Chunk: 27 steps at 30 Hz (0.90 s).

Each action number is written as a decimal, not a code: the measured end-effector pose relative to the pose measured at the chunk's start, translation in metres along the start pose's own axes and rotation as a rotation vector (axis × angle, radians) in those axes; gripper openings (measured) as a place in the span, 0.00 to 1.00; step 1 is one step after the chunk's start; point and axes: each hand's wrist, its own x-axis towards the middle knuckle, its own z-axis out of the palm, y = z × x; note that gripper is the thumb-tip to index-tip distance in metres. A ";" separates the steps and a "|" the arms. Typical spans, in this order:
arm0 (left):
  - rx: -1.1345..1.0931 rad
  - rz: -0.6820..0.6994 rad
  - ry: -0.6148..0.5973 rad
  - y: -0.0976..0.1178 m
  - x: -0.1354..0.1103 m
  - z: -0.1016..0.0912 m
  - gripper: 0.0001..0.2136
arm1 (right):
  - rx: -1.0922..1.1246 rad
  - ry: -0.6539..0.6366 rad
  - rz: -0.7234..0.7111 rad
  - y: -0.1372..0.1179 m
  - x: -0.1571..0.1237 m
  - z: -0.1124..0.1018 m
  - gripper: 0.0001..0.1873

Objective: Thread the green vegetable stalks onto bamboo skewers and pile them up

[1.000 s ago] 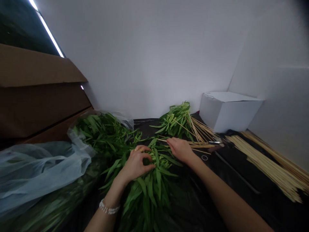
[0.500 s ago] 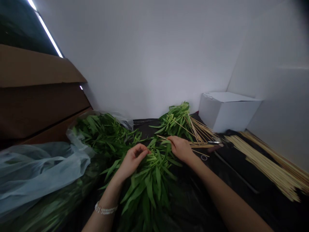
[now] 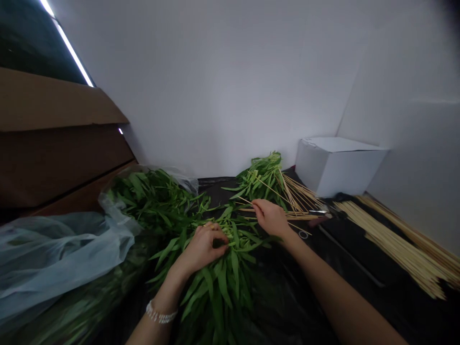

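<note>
My left hand [image 3: 203, 245] is curled around the stems of a bunch of green leafy stalks [image 3: 221, 273] that lies on the black plastic sheet [image 3: 287, 297] in front of me. My right hand [image 3: 270, 218] pinches a thin bamboo skewer [image 3: 247, 210] at the top of the same bunch, its tip pointing left into the leaves. A bead bracelet sits on my left wrist.
A finished pile of skewered greens [image 3: 268, 179] lies behind my right hand. Loose bamboo skewers [image 3: 398, 247] spread along the right. A white box [image 3: 338, 165] stands by the wall. More greens in a clear plastic bag [image 3: 53, 254] lie left, under brown cardboard [image 3: 53, 143].
My left hand dropped from the upper stems and closed lower around the bunch. My right hand stayed near the top with the skewer, shifting slightly.
</note>
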 end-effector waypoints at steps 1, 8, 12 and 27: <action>-0.054 0.010 0.027 0.000 0.000 0.000 0.04 | 0.014 0.022 0.006 0.001 0.001 -0.001 0.14; -0.923 -0.200 0.385 -0.005 0.001 -0.009 0.09 | 0.109 0.142 0.048 0.002 0.004 -0.005 0.14; -1.345 -0.371 0.519 -0.006 0.001 -0.014 0.14 | 0.142 0.170 0.059 0.002 0.004 -0.004 0.14; -1.328 -0.487 0.419 -0.008 0.006 -0.005 0.16 | 0.181 0.137 -0.109 -0.028 -0.004 -0.001 0.14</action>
